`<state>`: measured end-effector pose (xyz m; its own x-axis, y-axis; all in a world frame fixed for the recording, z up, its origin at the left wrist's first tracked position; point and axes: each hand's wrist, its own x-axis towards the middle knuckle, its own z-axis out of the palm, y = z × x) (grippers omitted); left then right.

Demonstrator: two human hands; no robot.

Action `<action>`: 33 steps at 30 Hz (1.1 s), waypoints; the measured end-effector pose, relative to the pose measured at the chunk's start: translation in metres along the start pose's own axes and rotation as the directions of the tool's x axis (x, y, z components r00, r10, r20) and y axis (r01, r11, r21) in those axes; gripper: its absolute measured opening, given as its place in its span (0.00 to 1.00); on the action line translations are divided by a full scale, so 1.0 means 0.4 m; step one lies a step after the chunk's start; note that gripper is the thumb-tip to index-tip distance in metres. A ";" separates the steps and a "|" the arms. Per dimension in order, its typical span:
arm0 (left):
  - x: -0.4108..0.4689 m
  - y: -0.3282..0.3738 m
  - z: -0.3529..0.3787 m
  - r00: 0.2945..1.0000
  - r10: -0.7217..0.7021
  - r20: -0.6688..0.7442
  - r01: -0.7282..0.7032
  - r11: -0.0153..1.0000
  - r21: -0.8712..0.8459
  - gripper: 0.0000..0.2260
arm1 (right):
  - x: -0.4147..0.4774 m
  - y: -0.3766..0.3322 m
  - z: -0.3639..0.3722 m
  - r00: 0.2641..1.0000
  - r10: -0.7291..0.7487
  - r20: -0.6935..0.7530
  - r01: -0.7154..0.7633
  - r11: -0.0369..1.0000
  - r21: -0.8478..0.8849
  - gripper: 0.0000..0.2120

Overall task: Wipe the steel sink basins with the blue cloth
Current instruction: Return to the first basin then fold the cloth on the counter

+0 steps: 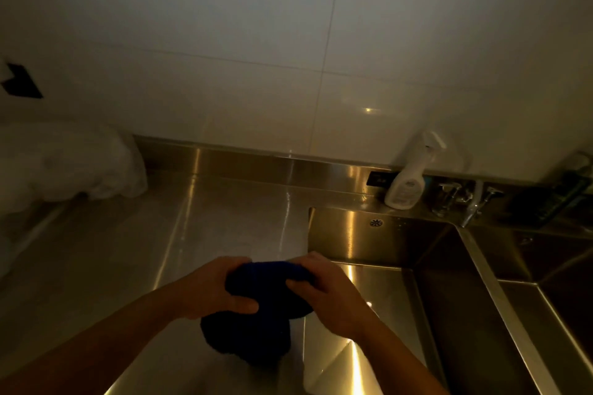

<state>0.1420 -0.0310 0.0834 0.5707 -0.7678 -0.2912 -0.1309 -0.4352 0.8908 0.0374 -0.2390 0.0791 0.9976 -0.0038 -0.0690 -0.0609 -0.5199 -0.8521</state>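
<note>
I hold the dark blue cloth (256,308) bunched between both hands, just above the left rim of the steel sink. My left hand (211,292) grips its left side with the thumb on top. On its right side my right hand (330,292) pinches the cloth, fingers curled over it. A loose part of the cloth hangs down below my hands. The left basin (378,292) lies directly right of my hands. A second basin (552,272) sits beyond a steel divider at the far right.
A white spray bottle (409,176) stands on the back ledge by the tap (462,202). A dark item (552,199) sits at the far right of the ledge. A white plastic bag (64,163) rests on the steel counter (144,250) at the left. White wall tiles rise behind.
</note>
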 end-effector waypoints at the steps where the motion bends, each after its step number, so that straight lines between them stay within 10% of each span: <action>1: -0.005 -0.002 -0.019 1.000 0.016 0.012 -0.016 1.000 0.005 0.22 | 0.007 -0.009 0.004 1.000 0.004 -0.004 -0.004 1.000 0.009 0.13; 5: -0.019 -0.002 -0.080 0.987 0.007 0.158 -0.016 0.998 0.057 0.35 | 0.032 -0.048 0.035 0.998 0.038 -0.046 -0.032 0.989 0.142 0.11; 10: -0.012 0.011 -0.080 0.984 0.178 -0.008 -0.166 0.932 0.322 0.41 | 0.076 -0.106 0.088 0.982 0.074 -0.175 -0.038 0.979 0.201 0.08; 17: 0.036 -0.043 -0.040 0.950 0.241 -0.197 -0.141 0.897 0.418 0.13 | 0.080 -0.132 0.040 0.976 0.151 -0.160 -0.129 0.981 0.143 0.09; 21: 0.048 -0.049 0.005 0.974 0.215 -0.066 -0.197 0.956 0.219 0.12 | 0.074 -0.138 -0.008 0.979 0.150 -0.136 -0.127 0.978 0.165 0.09; 29: 0.067 -0.027 -0.017 0.893 0.192 -0.407 -0.099 0.966 0.238 0.14 | 0.055 -0.163 -0.070 0.964 0.192 0.184 -0.138 0.953 -0.271 0.23; 33: 0.001 0.018 -0.099 0.929 0.281 -0.241 -0.117 0.840 0.530 0.11 | 0.036 -0.115 -0.093 0.911 0.310 0.270 -0.105 0.811 -0.576 0.22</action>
<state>0.1732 -0.0157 0.1035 0.6887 -0.7223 0.0637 -0.6062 -0.5253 0.5972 0.0557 -0.2469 0.1367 0.8815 0.0659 -0.4676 -0.1358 -0.9130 -0.3847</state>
